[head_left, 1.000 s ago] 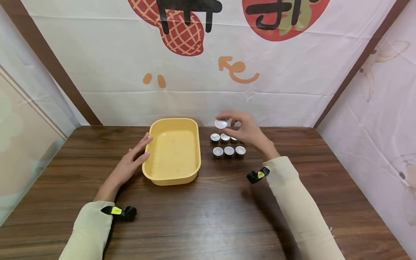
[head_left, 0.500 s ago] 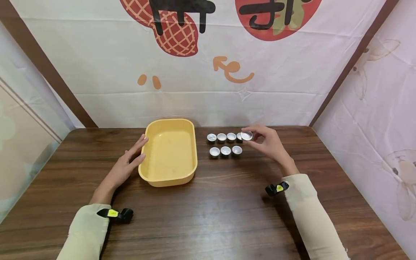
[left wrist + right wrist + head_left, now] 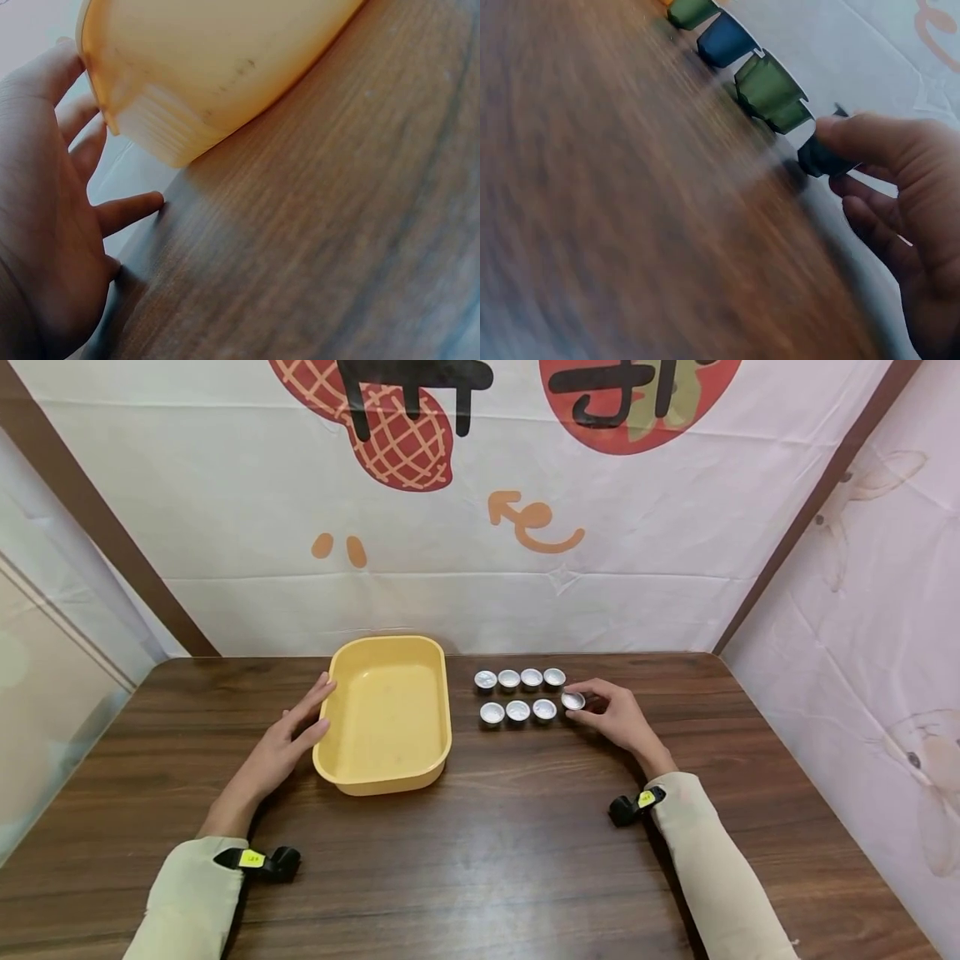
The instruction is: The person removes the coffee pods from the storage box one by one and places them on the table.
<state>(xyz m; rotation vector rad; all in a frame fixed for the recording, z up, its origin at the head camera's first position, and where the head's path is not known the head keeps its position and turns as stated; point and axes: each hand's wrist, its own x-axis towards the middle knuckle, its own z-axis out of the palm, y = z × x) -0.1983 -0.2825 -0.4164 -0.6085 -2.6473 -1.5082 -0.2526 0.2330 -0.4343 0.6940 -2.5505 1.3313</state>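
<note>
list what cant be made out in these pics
- Capsule in the right hand: right wrist view, fingers cover most of it.
- Capsule colours: head view shows only foil tops; wrist view is blurred.
- Tub: left wrist view, edge crops it.
- Left hand on the tub: contact unclear.

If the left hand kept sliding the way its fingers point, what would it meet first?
The left hand already has its fingertips at the yellow tub, so the tub's left wall comes first; actual contact looks likely but isn't certain.

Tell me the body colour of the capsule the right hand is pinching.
Dark, near black; the capsule in the right hand shows best in the right wrist view.
</note>
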